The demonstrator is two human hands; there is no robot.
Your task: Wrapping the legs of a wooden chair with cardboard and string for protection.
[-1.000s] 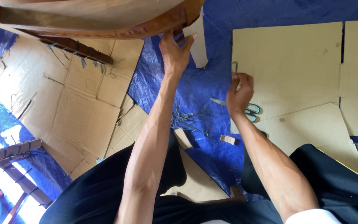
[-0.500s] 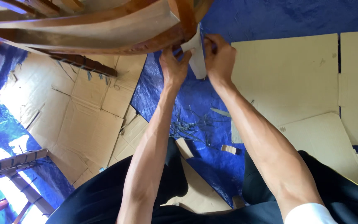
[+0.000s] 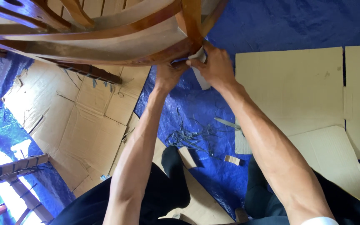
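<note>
Two hands meet at one joint of the wooden chair (image 3: 105, 37), where a leg runs into the curved seat rail. The right hand (image 3: 215, 66) is clamped over a pale cardboard piece (image 3: 201, 77), pressing it against the leg; thumb and fingers are closed on it. The left hand (image 3: 167, 75) sits just beside, under the rail, fingers curled up against the wood and the card's upper edge; whether it pinches the card or only steadies it, I cannot tell.

Handling, as judged: the card looks thin, light and bendable, likely to crease if squeezed hard; best held flat near its edges, close to the leg. The chair is rigid, varnished and probably smooth to the touch, and looks heavy.

Surroundings: a blue tarp (image 3: 271, 21) covers the floor. Flattened cardboard sheets (image 3: 288, 83) lie right, more opened cardboard (image 3: 84, 121) left. Dark cut strips (image 3: 188, 135) lie scattered between the forearms, with a small card offcut (image 3: 231, 159) near them. The chair frame overhangs the hands and hides the top of the joint.
</note>
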